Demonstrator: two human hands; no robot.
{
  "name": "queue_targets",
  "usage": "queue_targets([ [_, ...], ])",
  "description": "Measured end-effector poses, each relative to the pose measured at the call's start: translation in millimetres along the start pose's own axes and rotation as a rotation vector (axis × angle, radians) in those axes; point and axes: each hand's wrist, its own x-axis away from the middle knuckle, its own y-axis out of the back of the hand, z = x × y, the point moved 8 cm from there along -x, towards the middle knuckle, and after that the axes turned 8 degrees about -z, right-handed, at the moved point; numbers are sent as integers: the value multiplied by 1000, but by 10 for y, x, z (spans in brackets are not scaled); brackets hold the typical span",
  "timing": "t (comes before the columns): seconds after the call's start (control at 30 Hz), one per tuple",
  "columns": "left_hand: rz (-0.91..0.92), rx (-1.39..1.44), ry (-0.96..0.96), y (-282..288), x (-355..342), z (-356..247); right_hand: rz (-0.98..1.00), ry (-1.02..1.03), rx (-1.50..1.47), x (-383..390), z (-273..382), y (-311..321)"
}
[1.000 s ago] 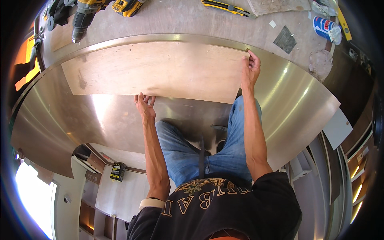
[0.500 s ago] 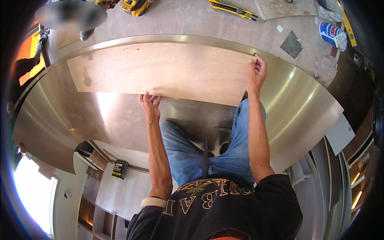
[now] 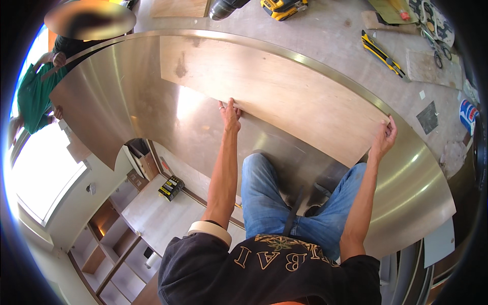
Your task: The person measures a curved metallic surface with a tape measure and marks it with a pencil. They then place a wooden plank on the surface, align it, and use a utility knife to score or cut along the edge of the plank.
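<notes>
A long, pale plywood board [image 3: 269, 86] lies on a large shiny metal sheet [image 3: 122, 101], its far side close to the sheet's raised far edge. My left hand [image 3: 231, 116] pinches the board's near edge, with the thumb on top and the other fingers partly hidden below. At the board's right end, my right hand [image 3: 384, 139] grips the corner between thumb and fingers. Dark smudges mark the board's left end.
Beyond the sheet, a worktop [image 3: 325, 38] holds a yellow utility knife [image 3: 381, 53], scissors [image 3: 433, 46], a power-tool battery [image 3: 284, 7] and a blue-and-white can [image 3: 467, 116]. A co-worker in green [image 3: 35, 96] stands by the sheet's left end. A black box [image 3: 171, 188] sits lower left.
My view has turned left, so the board and sheet appear tilted and farther right. The co-worker in green now shows more fully. Both hands keep hold of the board.
</notes>
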Motion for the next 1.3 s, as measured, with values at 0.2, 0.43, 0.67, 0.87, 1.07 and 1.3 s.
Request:
queue_targets([
  [0.2,14,30,11,9,-33,11,-8,39,28,8,38,10],
  [0.43,80,53,-30,-79,-73,28,-15,35,4,-19,-29,73],
  [0.67,66,22,-41,95,-268,108,-23,81,-16,-104,-231,45],
  [0.87,61,-39,-5,11,-155,61,-15,8,-71,-24,-25,32],
  [1.07,106,-34,-9,-5,-104,26,-25,-39,-79,-14,10,8],
  [1.3,99,-19,-8,17,-81,32,-27,-20,-31,27,88,22],
])
